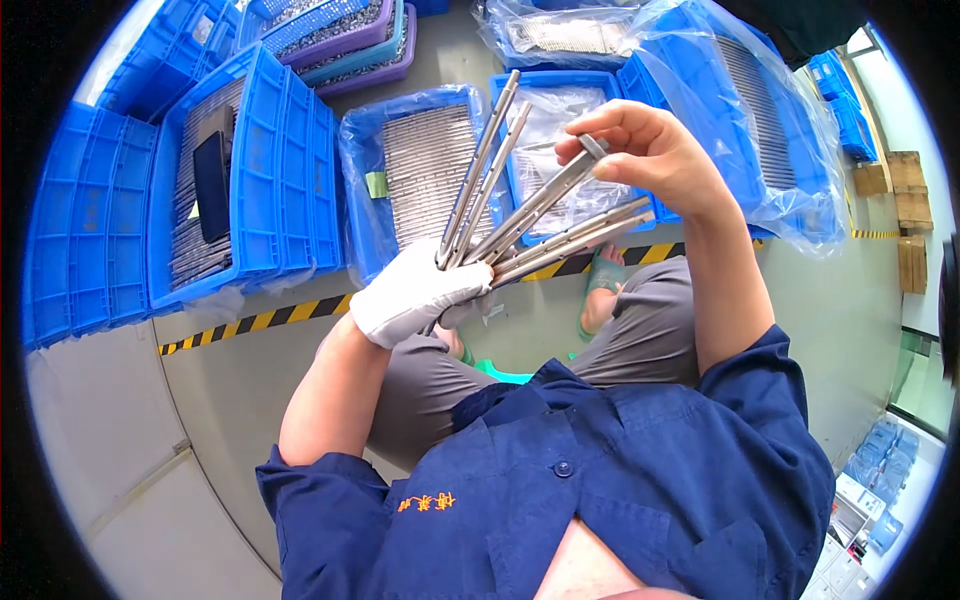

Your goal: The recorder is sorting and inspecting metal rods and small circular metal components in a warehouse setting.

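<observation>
My left hand (415, 298), in a white glove, is closed round the lower ends of several long metal rods (483, 165) with small holes along them. The rods fan out, pointing up and to the right. My bare right hand (645, 150) pinches a small grey metal piece (592, 147) between thumb and fingers, at the far end of one middle rod (540, 203). Whether that piece is separate from the rod I cannot tell. Beyond my hands, a blue crate lined with clear plastic (362, 215) holds rows of similar rods (430, 150).
At left, a dark phone (211, 185) lies on rods in a stacked blue crate (255, 170). More plastic-lined crates stand ahead and at right (815, 200). Baskets of small metal parts (375, 75) are behind. Black-and-yellow tape (270, 318) crosses the floor near my feet.
</observation>
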